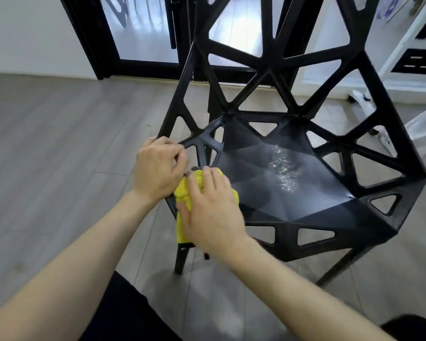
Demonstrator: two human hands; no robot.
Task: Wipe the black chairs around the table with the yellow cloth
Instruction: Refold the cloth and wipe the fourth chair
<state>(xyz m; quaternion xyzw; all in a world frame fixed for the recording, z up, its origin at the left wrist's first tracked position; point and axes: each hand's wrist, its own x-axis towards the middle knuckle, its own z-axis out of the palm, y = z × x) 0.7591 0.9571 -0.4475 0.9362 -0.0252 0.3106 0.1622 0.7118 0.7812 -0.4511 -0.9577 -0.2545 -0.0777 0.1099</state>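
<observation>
floor (59,134): grey wood-look planks fill the lower and left parts of the view, running under the chair.
door (138,28): black-framed glass panels stand behind the chair, at the far edge of the floor.
black chair (276,173): an open geometric frame of triangular cut-outs; its back rises toward the top of the view, and its faceted seat shows wet, glinting streaks near the middle.
white shelving unit (403,45): far right, behind the chair's back, with dark openings.
left hand (158,168): set on the seat's left rim where the side frame meets it; fingers curled over the black bar, gripping the chair.
right hand (212,210): lies palm down on the cloth at the seat's front left corner, just beside the left hand; fingers fairly straight and together, pressing the cloth flat rather than curling round it.
yellow cloth (185,193): bunched under the right hand on the chair's front left edge, one fold hanging down over the rim below the seat.
</observation>
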